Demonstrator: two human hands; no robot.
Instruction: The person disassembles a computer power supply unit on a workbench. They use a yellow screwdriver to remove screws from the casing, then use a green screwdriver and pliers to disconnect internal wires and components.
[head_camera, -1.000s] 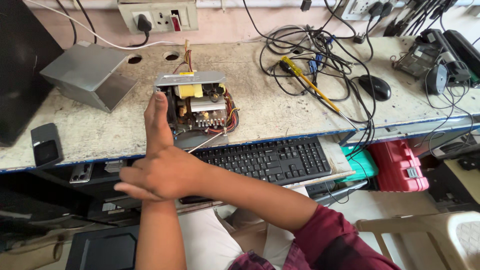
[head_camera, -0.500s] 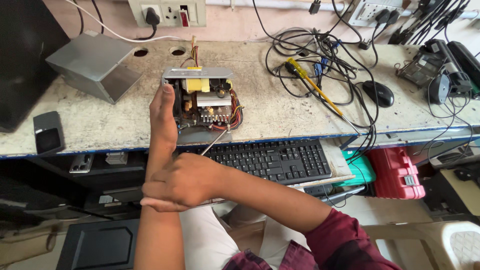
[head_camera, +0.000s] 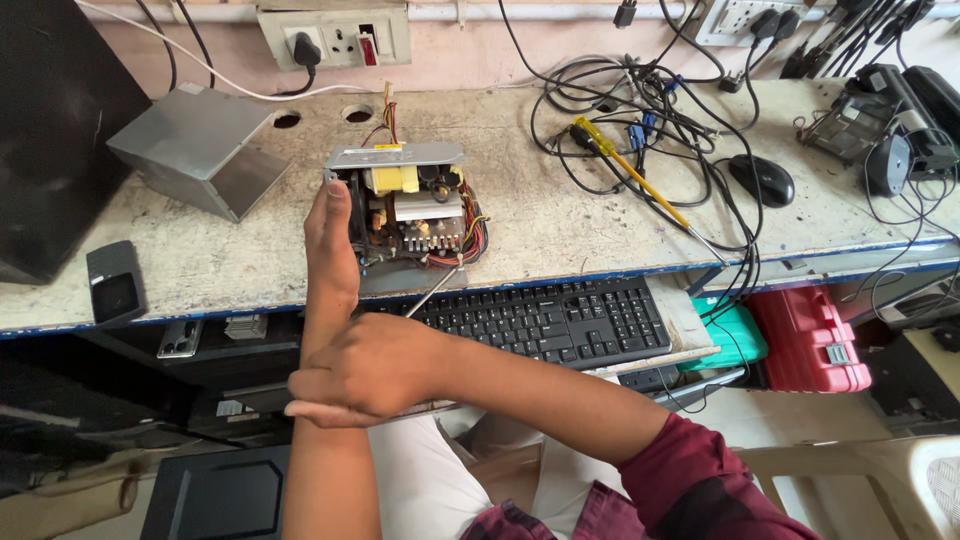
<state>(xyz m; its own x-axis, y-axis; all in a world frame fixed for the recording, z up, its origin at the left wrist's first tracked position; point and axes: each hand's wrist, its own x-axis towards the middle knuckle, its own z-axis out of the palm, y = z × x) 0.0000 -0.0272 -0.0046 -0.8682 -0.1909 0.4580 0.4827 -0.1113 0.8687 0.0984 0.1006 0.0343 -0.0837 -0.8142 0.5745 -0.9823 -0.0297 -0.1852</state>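
Note:
An open power supply unit (head_camera: 415, 215), with its metal cover off and its coils and coloured wires showing, sits on the stone bench. My left hand (head_camera: 330, 240) reaches up and grips the unit's left side, fingers pressed flat along it. My right hand (head_camera: 365, 375) crosses over my left forearm and is closed on a screwdriver (head_camera: 432, 292). The thin metal shaft points up toward the unit's front edge, and the handle is hidden in my fist.
A grey metal cover (head_camera: 195, 150) lies at the left, with a small black device (head_camera: 115, 282) near the bench edge. A yellow-handled screwdriver (head_camera: 625, 175), tangled cables (head_camera: 620, 110) and a black mouse (head_camera: 765, 180) lie to the right. A black keyboard (head_camera: 555, 320) sits on a tray below, with red (head_camera: 810, 340) and green (head_camera: 735, 335) cases beside it.
My left hand stays on the unit's left side. My right hand has shifted slightly right across my left forearm, still holding the screwdriver.

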